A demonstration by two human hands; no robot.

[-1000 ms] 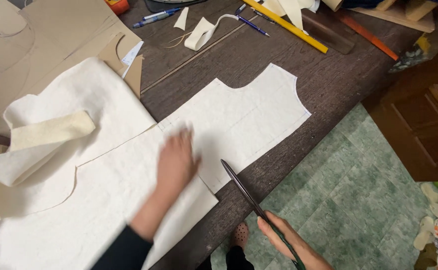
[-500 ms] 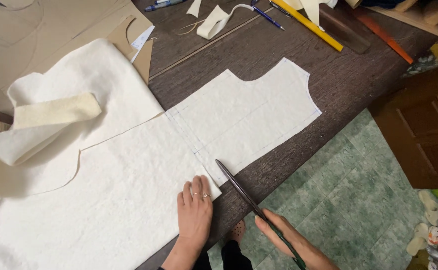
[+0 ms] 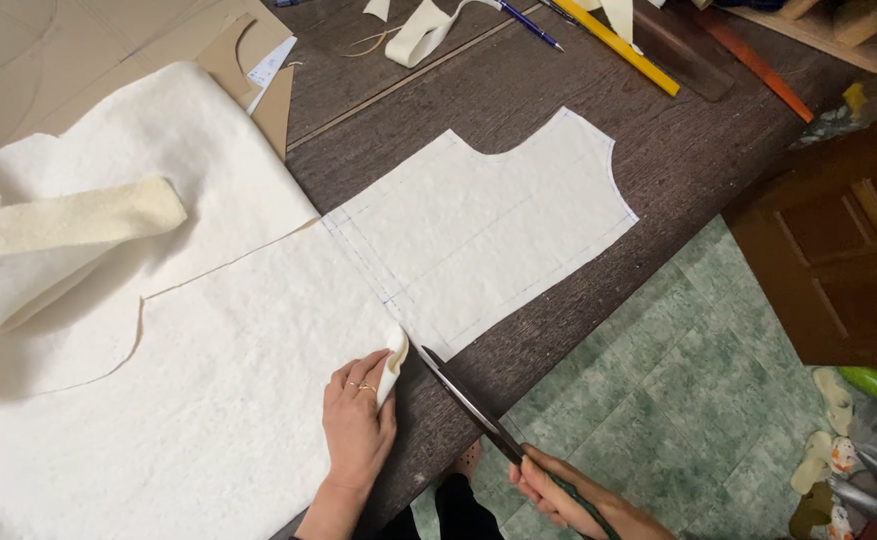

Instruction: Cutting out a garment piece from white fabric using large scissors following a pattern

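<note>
head cam | looks steeply down from above | close over dark table edge | floor at right

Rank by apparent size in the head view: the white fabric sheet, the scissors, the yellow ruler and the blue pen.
1. White fabric sheet, by far the largest.
2. Scissors and yellow ruler: similar visible length; the ruler lies farther off and is cut by the frame edge, so unranked.
3. Blue pen, smallest.
</note>
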